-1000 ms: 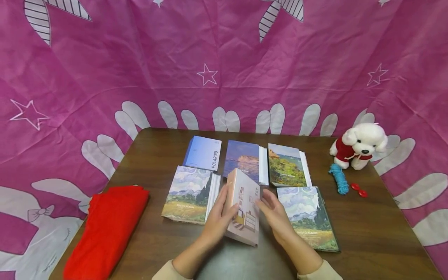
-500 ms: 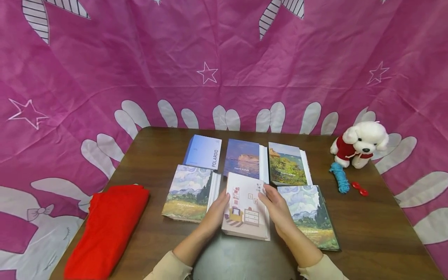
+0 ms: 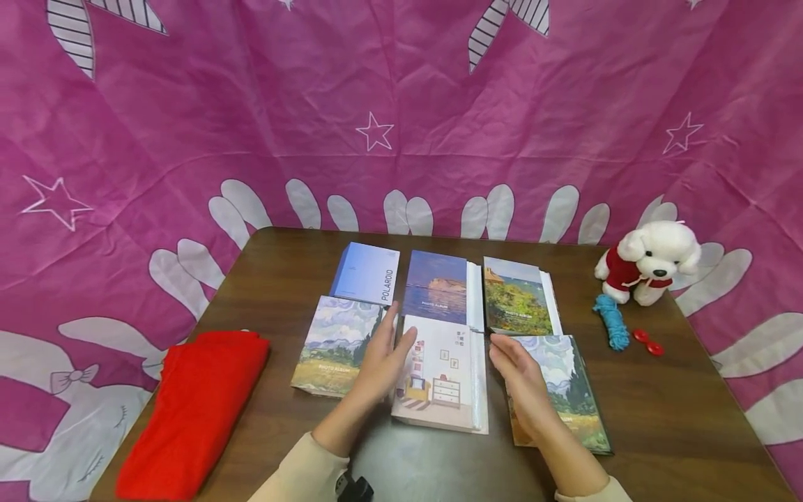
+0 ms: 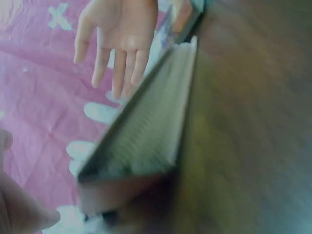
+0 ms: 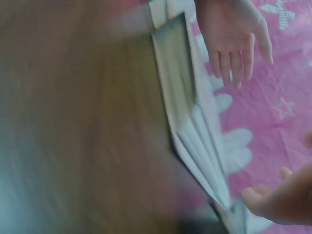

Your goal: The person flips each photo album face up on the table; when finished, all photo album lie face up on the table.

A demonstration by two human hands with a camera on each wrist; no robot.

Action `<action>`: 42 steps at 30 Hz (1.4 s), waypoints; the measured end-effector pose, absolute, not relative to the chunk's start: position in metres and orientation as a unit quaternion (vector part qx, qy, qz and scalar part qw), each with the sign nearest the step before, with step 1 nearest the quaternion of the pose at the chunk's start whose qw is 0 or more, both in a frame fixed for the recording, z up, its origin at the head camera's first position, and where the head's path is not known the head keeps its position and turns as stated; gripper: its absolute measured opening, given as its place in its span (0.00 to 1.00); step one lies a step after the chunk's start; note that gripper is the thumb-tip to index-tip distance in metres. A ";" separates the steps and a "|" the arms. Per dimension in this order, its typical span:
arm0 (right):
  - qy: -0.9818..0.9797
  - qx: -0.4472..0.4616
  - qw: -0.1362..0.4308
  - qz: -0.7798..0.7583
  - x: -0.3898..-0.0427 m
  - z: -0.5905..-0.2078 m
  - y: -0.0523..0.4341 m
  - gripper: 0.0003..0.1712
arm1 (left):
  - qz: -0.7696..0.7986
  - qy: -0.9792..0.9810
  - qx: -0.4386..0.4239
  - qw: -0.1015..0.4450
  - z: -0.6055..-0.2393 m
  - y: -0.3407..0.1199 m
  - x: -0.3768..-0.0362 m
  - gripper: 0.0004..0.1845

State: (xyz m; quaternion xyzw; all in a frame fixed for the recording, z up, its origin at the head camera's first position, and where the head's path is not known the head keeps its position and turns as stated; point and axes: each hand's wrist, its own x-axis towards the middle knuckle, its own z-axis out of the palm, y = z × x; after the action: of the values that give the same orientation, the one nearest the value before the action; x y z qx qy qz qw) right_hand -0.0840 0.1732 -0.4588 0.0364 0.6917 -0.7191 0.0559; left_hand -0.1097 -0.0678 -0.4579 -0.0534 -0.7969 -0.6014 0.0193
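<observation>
Between the two hands' fingers lies a flat white photo album (image 3: 442, 373) printed with a small room drawing: a yellow armchair, a white dresser and little framed pictures. Just left of the left fingers, a rectangular album (image 3: 335, 345) shows a blue swirled sky over a yellow-green field. Under the right fingers a matching landscape-cover album (image 3: 567, 390) repeats those colours. Beyond the fingers lie a pale blue Polaroid album (image 3: 366, 273), a deep blue seascape album (image 3: 437, 287) and a green garden-scene album (image 3: 516, 296). The counter (image 3: 659, 411) is dark brown woodgrain.
</observation>
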 end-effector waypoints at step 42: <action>0.521 0.086 0.033 -0.849 -0.066 -0.475 0.314 0.20 | -0.564 -0.797 -0.135 -0.169 -0.486 0.097 -0.056 0.41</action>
State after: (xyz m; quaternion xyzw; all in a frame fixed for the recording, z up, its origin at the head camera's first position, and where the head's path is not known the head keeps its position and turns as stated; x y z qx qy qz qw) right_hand -0.0659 0.3142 -0.4752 0.0856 0.5209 -0.8487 0.0331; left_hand -0.0564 0.0970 -0.4863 -0.1352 -0.7969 -0.5640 -0.1691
